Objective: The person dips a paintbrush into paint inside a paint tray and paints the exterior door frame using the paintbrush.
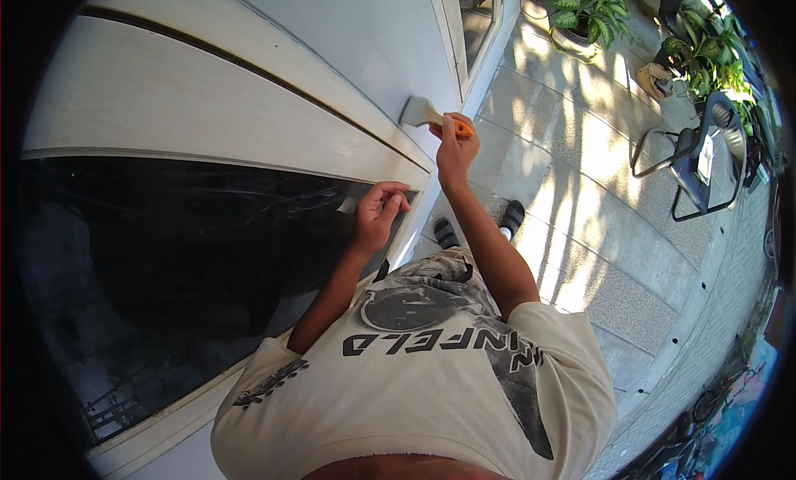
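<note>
A large pane of dark glass [166, 264] fills the left, glossy and reflective, set in a smooth white door [207, 90] with raised, moulded edges. At the pane's upper right corner the left hand [377, 215] curls its fingers against the frame, pinching a small pale scrap [348, 204]; what the scrap is cannot be told. Just right and above, the right hand [454, 148] is closed around the orange handle of a paintbrush [431, 115], whose flat pale bristles press on the white panel. Farther right lies rough speckled stone paving [580, 198], dappled with sunlight, with leafy potted plants [593, 12] and a black metal chair [696, 161].
</note>
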Available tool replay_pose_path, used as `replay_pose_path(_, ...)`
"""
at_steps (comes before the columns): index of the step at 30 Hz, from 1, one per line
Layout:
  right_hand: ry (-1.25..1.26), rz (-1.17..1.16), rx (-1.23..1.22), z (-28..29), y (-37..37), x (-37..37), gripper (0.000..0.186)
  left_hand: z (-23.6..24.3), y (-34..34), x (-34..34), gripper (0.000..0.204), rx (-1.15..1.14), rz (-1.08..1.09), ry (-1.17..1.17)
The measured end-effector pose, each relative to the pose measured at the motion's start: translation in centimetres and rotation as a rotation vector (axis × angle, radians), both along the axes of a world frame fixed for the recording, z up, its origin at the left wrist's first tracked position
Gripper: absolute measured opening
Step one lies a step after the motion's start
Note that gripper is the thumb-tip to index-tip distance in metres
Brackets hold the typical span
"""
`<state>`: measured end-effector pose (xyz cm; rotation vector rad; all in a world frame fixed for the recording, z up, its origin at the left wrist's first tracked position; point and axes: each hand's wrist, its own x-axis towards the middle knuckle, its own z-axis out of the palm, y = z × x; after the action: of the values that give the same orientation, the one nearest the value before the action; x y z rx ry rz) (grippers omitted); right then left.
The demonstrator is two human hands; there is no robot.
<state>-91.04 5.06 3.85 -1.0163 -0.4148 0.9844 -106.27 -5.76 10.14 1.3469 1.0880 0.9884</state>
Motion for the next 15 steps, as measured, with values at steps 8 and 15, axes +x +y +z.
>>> replay_pose_path(8,0.303,0.077,0.415,9.4,0.2,2.3,0.019,0.7,0.5,0.7,0.018,-0.01,-0.003,0.001)
replay_pose_path(15,0.246,0.052,0.094,-3.2,0.2,1.2,0.02,0.3,0.4,0.0,0.018,0.004,0.006,-0.001)
